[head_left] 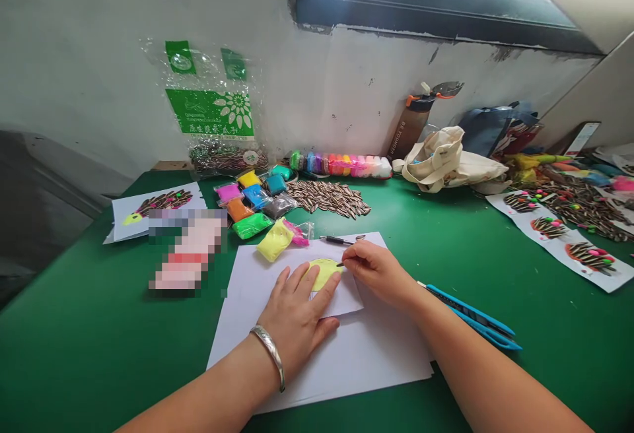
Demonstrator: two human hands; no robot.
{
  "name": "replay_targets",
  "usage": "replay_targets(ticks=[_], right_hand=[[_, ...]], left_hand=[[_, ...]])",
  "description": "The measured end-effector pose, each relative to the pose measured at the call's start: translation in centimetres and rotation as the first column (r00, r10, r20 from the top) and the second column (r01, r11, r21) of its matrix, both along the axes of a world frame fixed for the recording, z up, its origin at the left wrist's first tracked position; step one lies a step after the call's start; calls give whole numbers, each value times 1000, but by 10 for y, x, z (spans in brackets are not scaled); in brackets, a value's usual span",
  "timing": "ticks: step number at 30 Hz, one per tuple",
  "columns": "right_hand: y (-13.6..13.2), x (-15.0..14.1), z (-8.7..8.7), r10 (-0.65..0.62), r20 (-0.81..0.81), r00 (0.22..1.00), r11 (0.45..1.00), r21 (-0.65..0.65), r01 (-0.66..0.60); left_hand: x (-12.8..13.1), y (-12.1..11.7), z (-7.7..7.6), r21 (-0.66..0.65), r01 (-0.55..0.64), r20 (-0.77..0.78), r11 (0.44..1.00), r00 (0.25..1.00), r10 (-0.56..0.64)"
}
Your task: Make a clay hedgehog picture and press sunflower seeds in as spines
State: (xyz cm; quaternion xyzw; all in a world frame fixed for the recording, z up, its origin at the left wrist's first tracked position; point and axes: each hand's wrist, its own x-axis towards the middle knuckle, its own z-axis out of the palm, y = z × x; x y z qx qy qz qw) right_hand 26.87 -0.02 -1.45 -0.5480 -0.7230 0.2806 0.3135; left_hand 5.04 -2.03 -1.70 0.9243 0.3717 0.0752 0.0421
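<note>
My left hand (297, 307), with a silver bangle at the wrist, lies flat with fingers spread over a small white sheet (347, 301). Its fingertips touch a flattened patch of yellow clay (325, 273) on that sheet. A dark sunflower seed (339, 264) is pinched between the fingertips of my right hand (374, 271), its tip at the patch's right edge. Larger white paper (386, 354) lies beneath. Just beyond my right fingers are a black pen (334, 240) and another seed (360, 237). An opened yellow clay packet (275, 240) rests at the paper's upper left.
Bagged coloured clay (252, 197) and a seed pile (329, 197) lie behind the paper. Blue scissors (488, 327) sit right of my right forearm. Seed-decorated sheets lie left (166, 208) and right (614, 281). A bottle (411, 123) and cloth bag (440, 159) stand by the wall.
</note>
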Motion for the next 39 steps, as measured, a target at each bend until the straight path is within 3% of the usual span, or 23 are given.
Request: replay_targets(ticks=[10,24,29,34,39], right_hand=[[1,-1,-1,-28,-36,999,999,-16,27],[2,-1,-1,-52,-74,996,999,-12,51],[1,-4,-5,-57,4,998,997,48,57],[2,-12,-6,-78,125,989,994,83,68],[1,-22,-8,-137,237,962,989,79,122]], left_hand=[[8,-2,1,-6,-45,13,999,999,45],[21,-6,17,-67,-144,-126,987,983,135],[16,-7,12,-46,-119,-92,992,989,114],[-6,-11,-1,78,-19,-14,997,1000,20],[-15,-13,-7,91,-27,26,995,999,25]])
